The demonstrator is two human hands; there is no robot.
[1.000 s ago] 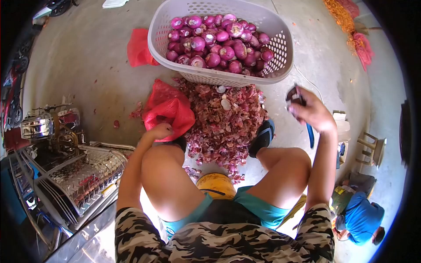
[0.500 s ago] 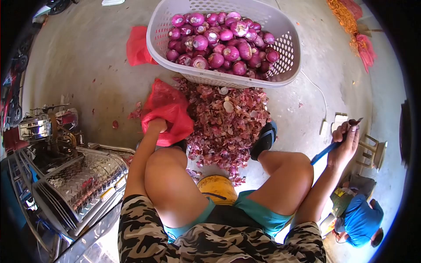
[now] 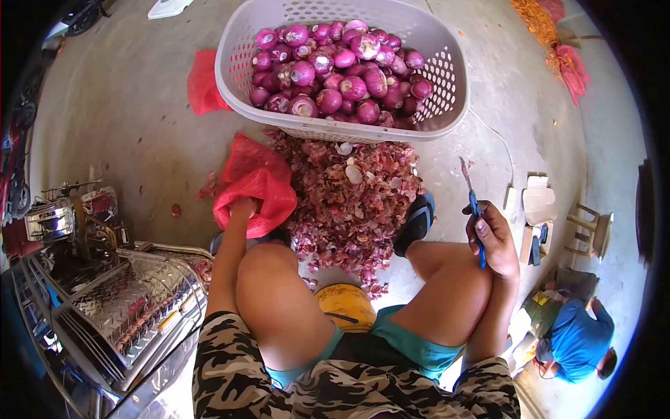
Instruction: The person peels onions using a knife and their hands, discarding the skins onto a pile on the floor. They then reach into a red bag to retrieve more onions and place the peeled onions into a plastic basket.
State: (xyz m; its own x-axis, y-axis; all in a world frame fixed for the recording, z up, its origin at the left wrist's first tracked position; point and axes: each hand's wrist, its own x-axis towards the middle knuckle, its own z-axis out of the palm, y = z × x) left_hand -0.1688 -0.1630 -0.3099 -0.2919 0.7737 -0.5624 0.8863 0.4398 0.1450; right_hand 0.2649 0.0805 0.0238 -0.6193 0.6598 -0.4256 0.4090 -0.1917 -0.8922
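Knife (image 3: 474, 202) in the right hand (image 3: 493, 239), left hand (image 3: 242, 207) in the red mesh bag (image 3: 259, 178)

From here I see the right hand closed round the knife's blue handle, over the right knee, the blade pointing away from the body. The left hand reaches into the mouth of the red mesh bag; its fingers are hidden, so I can't tell whether they're spread or closed.

The bag sits on the floor (image 3: 153, 157), against the left edge of a heap of onion skins (image 3: 352, 209). Just beyond that heap stands the grey basket (image 3: 335, 128), with purple onions (image 3: 352, 87) inside, mostly away from its right end. A piece of red netting (image 3: 205, 85) lies beside the basket's left end.

A dark sandal (image 3: 417, 222) is at the heap's right edge, and a yellow container (image 3: 347, 307) sits between the legs. Over on the right are an open cardboard box (image 3: 526, 241), a wooden stool (image 3: 601, 234) and, nearer, another person (image 3: 578, 342) in blue, bent low.
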